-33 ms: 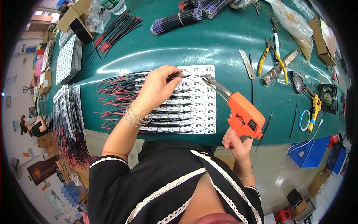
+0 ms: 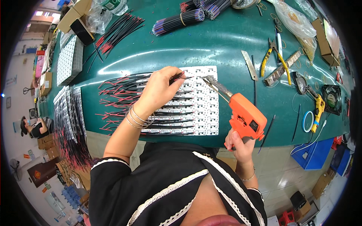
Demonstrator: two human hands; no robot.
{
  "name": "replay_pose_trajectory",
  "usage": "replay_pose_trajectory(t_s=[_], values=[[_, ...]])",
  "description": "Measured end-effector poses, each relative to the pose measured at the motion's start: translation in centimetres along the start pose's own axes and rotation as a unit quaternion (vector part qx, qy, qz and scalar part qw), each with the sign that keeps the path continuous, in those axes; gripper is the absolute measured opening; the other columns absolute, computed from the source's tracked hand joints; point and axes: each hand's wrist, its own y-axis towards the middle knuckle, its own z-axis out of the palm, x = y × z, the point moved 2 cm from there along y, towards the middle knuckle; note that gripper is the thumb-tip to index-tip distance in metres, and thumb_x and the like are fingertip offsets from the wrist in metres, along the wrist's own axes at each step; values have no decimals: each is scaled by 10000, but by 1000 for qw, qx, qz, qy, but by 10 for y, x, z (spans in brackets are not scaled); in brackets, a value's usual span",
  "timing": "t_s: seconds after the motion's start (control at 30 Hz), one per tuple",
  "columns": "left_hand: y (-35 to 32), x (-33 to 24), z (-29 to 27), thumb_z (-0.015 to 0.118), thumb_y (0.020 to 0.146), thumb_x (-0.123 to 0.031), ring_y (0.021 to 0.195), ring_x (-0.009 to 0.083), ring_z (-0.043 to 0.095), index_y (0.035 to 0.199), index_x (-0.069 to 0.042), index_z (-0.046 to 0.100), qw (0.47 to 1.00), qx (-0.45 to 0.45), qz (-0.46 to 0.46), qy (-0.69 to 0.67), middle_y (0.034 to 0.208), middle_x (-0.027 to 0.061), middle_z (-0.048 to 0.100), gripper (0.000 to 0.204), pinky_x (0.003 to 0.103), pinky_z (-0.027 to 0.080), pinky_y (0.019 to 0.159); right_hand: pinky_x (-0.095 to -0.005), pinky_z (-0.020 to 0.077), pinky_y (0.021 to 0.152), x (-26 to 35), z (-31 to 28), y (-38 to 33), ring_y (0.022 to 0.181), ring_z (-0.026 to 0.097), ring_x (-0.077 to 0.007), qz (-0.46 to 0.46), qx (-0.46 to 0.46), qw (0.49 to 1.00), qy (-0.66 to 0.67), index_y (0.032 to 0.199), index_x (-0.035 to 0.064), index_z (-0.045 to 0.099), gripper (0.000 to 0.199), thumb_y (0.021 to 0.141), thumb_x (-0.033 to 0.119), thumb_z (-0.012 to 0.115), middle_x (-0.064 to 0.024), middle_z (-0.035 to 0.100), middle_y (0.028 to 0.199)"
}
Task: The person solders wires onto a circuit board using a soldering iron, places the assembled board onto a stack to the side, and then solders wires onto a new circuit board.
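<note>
Our left hand (image 2: 160, 88) pinches wire (image 2: 181, 78) onto board (image 2: 203, 101), frame centre. Right hand (image 2: 239, 141) clamps soldering gun (image 2: 245, 115). Most rows wired; top row left, we judge.

— What sort of place is this?
— An electronics assembly workshop: a green workbench (image 2: 211, 41) strewn with bundled wires (image 2: 179, 20), white circuit strips (image 2: 200, 101), yellow-handled pliers (image 2: 275, 60) and an orange soldering gun (image 2: 245, 115) (cardboard boxes (image 2: 326, 37) crowd the edges).
</note>
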Motion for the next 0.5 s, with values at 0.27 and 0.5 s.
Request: replay_pose_trajectory(t_s=[0.27,0.5], values=[[1,9,14,623,708,-112,622,249,551,783,2,594,997,4,24,78,737,125,585,139,305,427,574,-212,356,372,-2,5,3,396,406,-81,50,1,998,-28,1078,-73,401,326,847,140,489,-22,427,523],[2,13,16,617,706,-112,660,278,565,788,5,598,994,4,35,99,743,133,586,144,326,437,584,-212,362,376,-5,6,6,397,418,-80,49,8,998,-38,1010,-49,419,251,855,138,484,-23,439,516]])
